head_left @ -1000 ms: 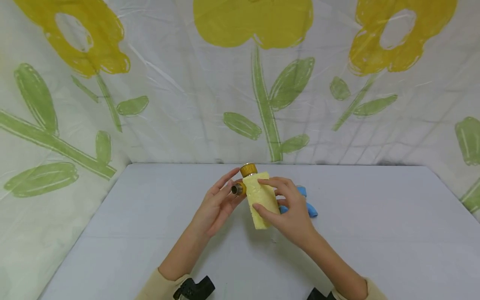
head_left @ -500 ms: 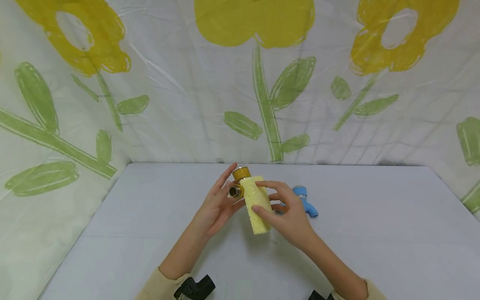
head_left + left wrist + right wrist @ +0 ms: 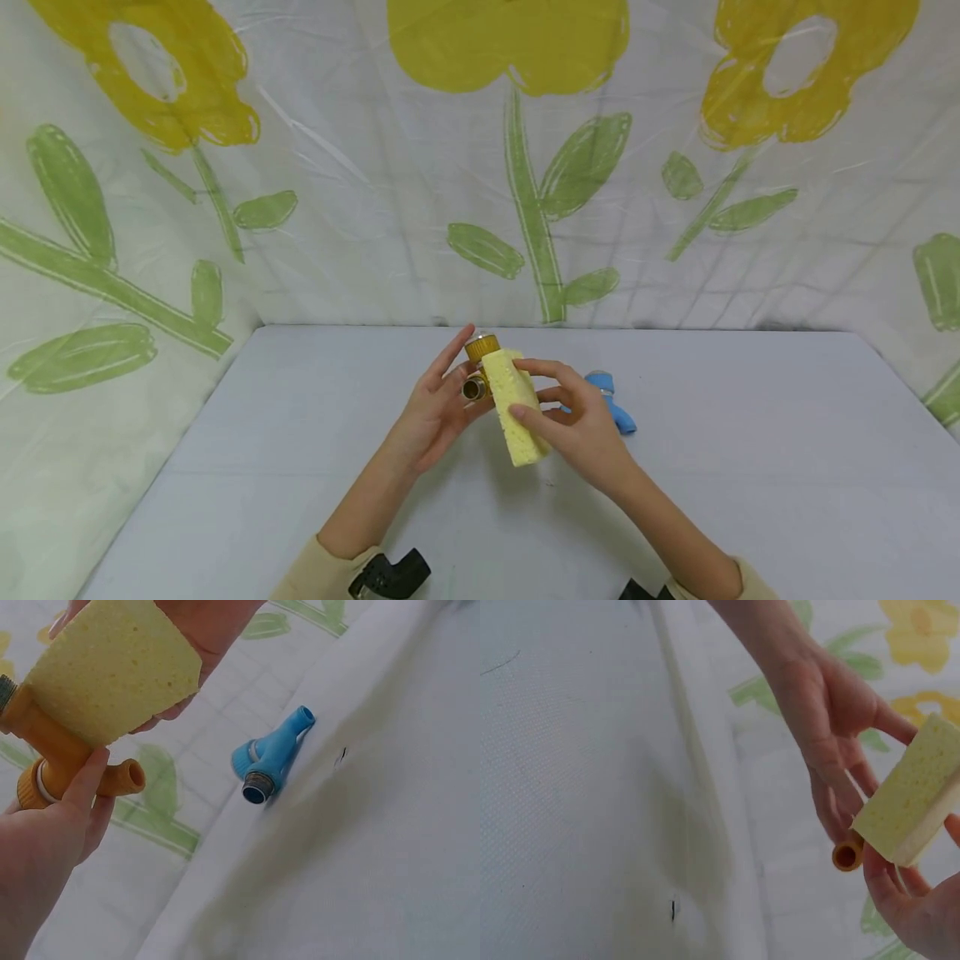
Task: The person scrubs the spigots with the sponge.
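Gripping a yellow tap (image 3: pixel 477 367), the left hand (image 3: pixel 435 408) curled round it. Right hand (image 3: pixel 581 429) pinched a yellow sponge (image 3: pixel 513 407) against it. Blue tap (image 3: pixel 611 402) lay right, on the table (image 3: pixel 262 467).

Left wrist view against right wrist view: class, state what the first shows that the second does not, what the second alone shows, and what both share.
Only the left wrist view shows the blue tap lying on the white table, its threaded end towards the camera, and the yellow tap's threaded collar end. Only the right wrist view shows the left hand from its palm side, fingers extended, and a small dark mark on the table. Both show the yellow sponge pressed against the yellow tap, with its open spout, and the flowered backdrop.
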`<state>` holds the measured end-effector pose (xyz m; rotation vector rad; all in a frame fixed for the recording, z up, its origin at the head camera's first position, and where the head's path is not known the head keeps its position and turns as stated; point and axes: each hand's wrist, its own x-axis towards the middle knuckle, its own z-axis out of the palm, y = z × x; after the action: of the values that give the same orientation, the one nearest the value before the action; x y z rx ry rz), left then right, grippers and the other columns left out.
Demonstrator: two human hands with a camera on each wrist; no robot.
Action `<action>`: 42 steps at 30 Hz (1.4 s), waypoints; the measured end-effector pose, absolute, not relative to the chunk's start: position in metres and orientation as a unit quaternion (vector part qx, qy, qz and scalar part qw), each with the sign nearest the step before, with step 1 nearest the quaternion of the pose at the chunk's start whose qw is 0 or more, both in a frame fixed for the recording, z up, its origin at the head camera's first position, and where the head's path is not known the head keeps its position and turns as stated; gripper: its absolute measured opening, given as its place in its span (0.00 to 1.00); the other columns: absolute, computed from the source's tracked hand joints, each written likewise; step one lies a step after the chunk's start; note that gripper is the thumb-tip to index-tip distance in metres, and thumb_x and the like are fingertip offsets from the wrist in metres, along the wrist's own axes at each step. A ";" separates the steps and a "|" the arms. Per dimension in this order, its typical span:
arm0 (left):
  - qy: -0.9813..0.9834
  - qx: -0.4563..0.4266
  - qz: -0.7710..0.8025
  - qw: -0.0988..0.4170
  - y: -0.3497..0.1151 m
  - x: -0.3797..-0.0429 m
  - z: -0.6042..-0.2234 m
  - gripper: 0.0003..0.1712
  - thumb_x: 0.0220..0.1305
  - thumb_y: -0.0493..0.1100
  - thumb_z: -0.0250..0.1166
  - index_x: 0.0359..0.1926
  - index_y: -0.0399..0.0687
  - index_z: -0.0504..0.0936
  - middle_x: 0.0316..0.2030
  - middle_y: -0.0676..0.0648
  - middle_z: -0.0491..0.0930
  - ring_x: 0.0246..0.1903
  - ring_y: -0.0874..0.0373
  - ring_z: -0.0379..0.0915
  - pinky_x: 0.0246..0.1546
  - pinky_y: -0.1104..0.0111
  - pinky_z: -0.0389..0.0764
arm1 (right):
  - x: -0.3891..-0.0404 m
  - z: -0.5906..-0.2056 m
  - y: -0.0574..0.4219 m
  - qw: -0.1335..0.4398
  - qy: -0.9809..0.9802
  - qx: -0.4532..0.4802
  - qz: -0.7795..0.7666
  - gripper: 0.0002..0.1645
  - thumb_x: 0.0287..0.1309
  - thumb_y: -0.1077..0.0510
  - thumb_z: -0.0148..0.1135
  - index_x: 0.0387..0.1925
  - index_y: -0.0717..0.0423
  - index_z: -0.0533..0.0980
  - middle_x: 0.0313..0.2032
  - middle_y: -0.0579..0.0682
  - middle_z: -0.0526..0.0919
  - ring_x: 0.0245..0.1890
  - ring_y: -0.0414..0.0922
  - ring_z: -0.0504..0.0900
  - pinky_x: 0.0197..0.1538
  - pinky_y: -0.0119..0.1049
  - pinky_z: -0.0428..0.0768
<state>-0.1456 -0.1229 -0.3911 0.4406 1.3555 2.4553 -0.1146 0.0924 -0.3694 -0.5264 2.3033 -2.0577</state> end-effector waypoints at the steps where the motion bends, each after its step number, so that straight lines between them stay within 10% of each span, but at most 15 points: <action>1: 0.477 0.153 0.852 0.150 -0.123 -0.146 -0.391 0.48 0.77 0.52 0.65 0.86 0.52 0.48 0.69 0.45 0.66 0.63 0.57 0.72 0.66 0.58 0.80 | -0.115 -0.369 0.093 0.005 0.734 -0.169 -0.657 0.28 0.66 0.63 0.71 0.66 0.55 0.78 0.66 0.57 0.77 0.48 0.51 0.86 0.43 0.38 0.91; 11: 0.517 0.134 0.833 0.146 -0.121 -0.144 -0.391 0.60 0.66 0.59 0.74 0.86 0.51 0.48 0.76 0.35 0.60 0.64 0.55 0.74 0.68 0.53 0.79 | -0.116 -0.368 0.094 -0.002 0.742 -0.172 -0.648 0.29 0.65 0.62 0.72 0.67 0.52 0.78 0.66 0.55 0.77 0.49 0.54 0.85 0.45 0.39 0.91; 42: 0.553 0.086 0.819 0.125 -0.118 -0.143 -0.387 0.41 0.79 0.30 0.56 0.85 0.50 0.51 0.70 0.36 0.63 0.60 0.54 0.76 0.59 0.64 0.86 | -0.117 -0.367 0.099 -0.104 0.803 -0.188 -0.556 0.27 0.59 0.60 0.78 0.61 0.48 0.84 0.62 0.53 0.79 0.50 0.49 0.76 0.49 0.45 0.85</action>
<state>-0.1431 -0.1182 -0.3870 0.2509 1.6112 2.3878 -0.1166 0.0992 -0.3675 -0.6325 2.7031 -1.8738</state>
